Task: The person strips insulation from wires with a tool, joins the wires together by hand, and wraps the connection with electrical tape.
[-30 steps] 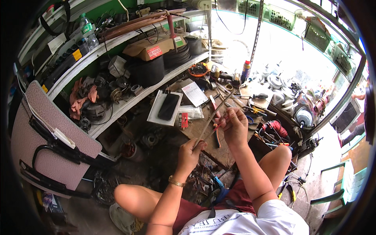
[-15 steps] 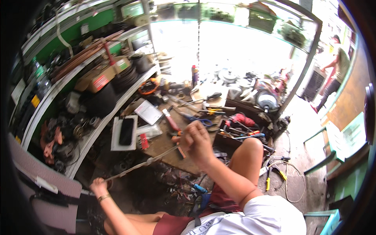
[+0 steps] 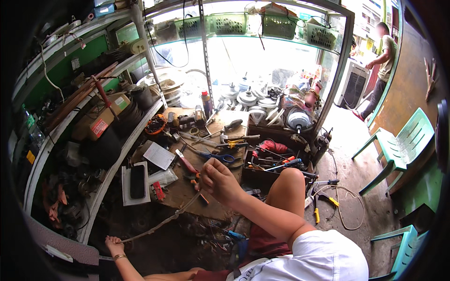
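The left hand (image 3: 114, 245) is closed round the lower end of a thin, cord-like strand (image 3: 176, 213), out beyond the bench's (image 3: 180, 197) near-left corner. The right hand (image 3: 219, 180), fingers curled tight, pinches its upper end above the bench's near edge. The black smartphone (image 3: 138, 181) lies by the left edge; blue-handled scissors (image 3: 228, 158) lie farther in.

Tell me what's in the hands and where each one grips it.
A thin, pale brown cord. The left hand grips one end of the visible stretch, the right hand the other; any tips are hidden.
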`<state>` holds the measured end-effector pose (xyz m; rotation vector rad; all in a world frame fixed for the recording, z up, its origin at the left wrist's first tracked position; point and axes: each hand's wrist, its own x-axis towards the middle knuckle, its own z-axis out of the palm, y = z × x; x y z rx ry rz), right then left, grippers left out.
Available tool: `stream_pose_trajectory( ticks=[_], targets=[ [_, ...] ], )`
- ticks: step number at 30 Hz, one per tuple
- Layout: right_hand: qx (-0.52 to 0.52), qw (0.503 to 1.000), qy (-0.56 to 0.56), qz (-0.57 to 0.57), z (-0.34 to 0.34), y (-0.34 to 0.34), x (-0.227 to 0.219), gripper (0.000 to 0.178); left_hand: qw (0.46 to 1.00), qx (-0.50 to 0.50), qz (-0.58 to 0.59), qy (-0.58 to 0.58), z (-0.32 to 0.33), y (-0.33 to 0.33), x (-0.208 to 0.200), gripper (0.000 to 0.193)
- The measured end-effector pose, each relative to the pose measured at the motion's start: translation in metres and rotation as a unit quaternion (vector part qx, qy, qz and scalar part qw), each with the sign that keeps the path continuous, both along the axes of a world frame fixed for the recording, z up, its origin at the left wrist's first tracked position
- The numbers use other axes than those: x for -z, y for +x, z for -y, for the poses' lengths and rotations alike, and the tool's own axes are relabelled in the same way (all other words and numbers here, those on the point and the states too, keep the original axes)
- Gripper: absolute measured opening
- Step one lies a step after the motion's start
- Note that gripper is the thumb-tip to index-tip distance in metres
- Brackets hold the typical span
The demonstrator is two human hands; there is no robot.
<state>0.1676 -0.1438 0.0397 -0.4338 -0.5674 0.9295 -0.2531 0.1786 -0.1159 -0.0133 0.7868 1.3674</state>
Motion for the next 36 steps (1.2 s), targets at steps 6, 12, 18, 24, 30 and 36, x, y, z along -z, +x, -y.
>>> stream_pose_trajectory(
  ticks=[6, 12, 18, 24, 30, 36],
  targets=[
    [0.07, 0.992, -0.043, -0.098, -0.028, 0.019, 0.039, 0.01, 0.99, -0.09, -0.087, -0.069, 0.036, 0.009, -0.022, 0.046],
    [0.129, 0.948, -0.074, -0.281, -0.026, 0.064, 0.06, 0.024, 0.989, 0.075, -0.012, 0.13, 0.01, -0.042, -0.001, 0.015],
    [0.118, 0.949, -0.075, -0.284, -0.025, 0.061, 0.078, 0.022, 0.929, 0.205, -0.288, 0.108, 0.073, 0.081, 0.003, 0.015],
    [0.07, 0.94, -0.057, -0.328, -0.027, 0.05, 0.088, 0.023, 0.569, 0.245, -0.567, 0.543, 0.17, 0.184, -0.021, 0.023],
    [0.058, 0.943, -0.074, -0.318, -0.045, 0.029, 0.062, 0.023, 0.603, 0.434, -0.402, 0.535, 0.23, 0.253, -0.038, 0.023],
    [0.03, 0.952, -0.164, -0.257, -0.059, 0.056, 0.056, 0.02, 0.558, 0.41, -0.469, 0.548, 0.227, 0.261, -0.046, 0.025]
  ],
)
